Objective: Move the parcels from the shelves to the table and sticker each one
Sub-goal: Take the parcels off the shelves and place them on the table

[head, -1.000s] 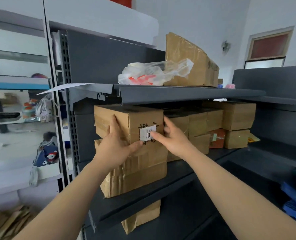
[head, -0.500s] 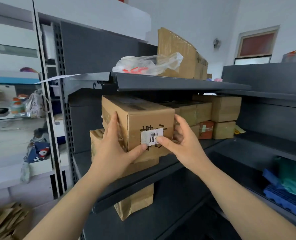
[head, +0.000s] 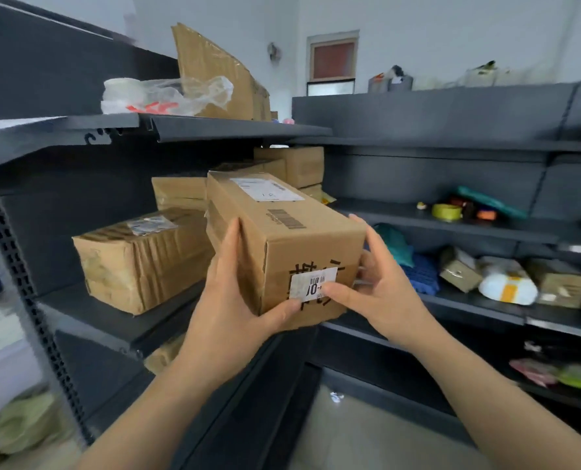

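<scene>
Parcel (head: 282, 239), a brown carton with a white barcode label (head: 312, 283) on its near end, is held in front of the dark shelf (head: 112, 320), off it. Left hand (head: 228, 300) and right hand (head: 380, 293) clamp its sides, fingers curled on it, right thumb on the label; a crumpled parcel (head: 139, 262) lies on the shelf

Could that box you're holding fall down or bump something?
Maybe. The left hand and right hand grip the box only at its near end, so the far end could dip and slip. It could also bump the crumpled parcel beside it on the shelf.
</scene>
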Available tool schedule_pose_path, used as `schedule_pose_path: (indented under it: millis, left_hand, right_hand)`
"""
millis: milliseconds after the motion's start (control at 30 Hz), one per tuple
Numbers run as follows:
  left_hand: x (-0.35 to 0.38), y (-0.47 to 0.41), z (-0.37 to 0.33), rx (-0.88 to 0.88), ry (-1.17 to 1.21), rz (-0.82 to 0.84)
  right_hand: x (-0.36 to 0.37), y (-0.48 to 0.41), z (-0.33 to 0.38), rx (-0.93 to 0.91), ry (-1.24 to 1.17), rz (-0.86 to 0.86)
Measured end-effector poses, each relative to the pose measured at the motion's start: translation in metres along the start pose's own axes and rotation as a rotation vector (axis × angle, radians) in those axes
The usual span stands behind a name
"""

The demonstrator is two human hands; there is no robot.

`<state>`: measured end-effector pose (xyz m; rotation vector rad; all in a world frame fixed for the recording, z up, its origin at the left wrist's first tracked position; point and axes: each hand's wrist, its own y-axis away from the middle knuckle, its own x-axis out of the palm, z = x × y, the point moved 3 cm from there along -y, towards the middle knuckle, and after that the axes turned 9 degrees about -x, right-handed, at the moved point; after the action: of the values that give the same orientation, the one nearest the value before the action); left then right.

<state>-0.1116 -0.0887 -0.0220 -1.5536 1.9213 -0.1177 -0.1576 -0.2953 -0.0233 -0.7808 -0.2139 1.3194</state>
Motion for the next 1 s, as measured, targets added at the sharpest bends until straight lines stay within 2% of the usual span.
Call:
schedule_pose_path:
  millis: [300,633,800,1000]
  left_hand:
    - [0.115,0.051,-0.057,0.103,0.148,0.396]
    - [0.285,0.117,-0.148,0.165,0.285,0.839]
    - [0.378,0.168,-0.203,0.162,0.357,1.045]
    - [0.483,0.223,-0.256,0.107,0.394,1.180]
  right_hand:
    - [-0.110,0.138,0.037,0.193,0.259,-0.216]
    - [-0.248,0.293,0.085,0.387,0.255,-0.532]
    - [-0.320,0.373,0.099,0.516,0.348,-0.686]
    - [-0.392,0.462,0.102,0.643,0.384,-0.778]
